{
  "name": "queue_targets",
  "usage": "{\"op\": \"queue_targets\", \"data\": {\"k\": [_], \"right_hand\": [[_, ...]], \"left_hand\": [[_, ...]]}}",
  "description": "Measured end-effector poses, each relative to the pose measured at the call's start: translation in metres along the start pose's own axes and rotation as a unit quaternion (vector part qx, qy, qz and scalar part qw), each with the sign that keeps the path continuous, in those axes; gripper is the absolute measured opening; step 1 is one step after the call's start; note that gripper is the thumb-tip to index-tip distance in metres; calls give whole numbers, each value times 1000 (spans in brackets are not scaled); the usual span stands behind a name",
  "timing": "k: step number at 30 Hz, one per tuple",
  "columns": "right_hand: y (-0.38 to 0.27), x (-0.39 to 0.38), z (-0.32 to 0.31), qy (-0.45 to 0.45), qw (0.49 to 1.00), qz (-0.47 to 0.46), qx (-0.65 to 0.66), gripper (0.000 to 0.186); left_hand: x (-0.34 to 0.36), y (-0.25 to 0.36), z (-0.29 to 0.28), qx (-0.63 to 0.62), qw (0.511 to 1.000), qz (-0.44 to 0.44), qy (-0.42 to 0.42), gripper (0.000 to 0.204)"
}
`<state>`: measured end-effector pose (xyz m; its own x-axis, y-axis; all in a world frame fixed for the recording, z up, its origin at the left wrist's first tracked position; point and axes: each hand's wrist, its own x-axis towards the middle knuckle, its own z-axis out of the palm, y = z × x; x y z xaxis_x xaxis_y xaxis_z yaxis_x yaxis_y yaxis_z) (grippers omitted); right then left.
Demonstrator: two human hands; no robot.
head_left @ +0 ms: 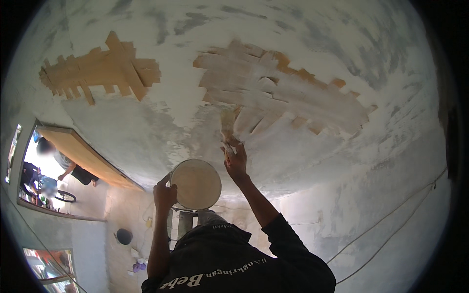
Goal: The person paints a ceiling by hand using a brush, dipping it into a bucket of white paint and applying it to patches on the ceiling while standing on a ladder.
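My right hand (236, 158) is raised and closed around the handle of a wide flat brush (227, 121). The brush's pale bristle end meets the grey-white plastered surface (161, 117), at the lower edge of a brown patch (278, 97) that is largely covered with a whitish coat. With my left hand (165, 195) I grip the rim of a round bucket (196, 184), thumb over its edge. Its inside looks cream-coloured; how full it is cannot be made out. Farther left, a second patch (97, 72) with ragged, strip-like edges is bare brown.
An open wooden door (90, 154) stands at the left, with people and a bicycle (65, 196) beyond. A dark bucket (124, 236) and a purple item (138, 267) are on the floor. Cables (391, 213) hang along the right wall. A window (51, 268) is lower left.
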<state>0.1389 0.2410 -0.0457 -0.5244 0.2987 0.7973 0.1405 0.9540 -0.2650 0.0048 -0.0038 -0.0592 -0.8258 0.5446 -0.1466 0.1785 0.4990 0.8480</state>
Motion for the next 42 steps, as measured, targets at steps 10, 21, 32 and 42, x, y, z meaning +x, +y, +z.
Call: {"op": "queue_targets", "data": {"k": [10, 21, 32, 42], "right_hand": [[1, -62, 39, -87, 992, 45, 77, 32], [-27, 71, -18, 51, 993, -68, 87, 42], [-5, 15, 33, -102, 989, -95, -46, 45], [-38, -15, 51, -103, 988, -5, 115, 28]], "left_hand": [[-2, -34, 2, 20, 998, 33, 46, 51], [-5, -9, -10, 0, 999, -35, 17, 51], [-3, -40, -5, 16, 997, -75, 20, 49], [-10, -39, -19, 12, 996, -72, 47, 48]]}}
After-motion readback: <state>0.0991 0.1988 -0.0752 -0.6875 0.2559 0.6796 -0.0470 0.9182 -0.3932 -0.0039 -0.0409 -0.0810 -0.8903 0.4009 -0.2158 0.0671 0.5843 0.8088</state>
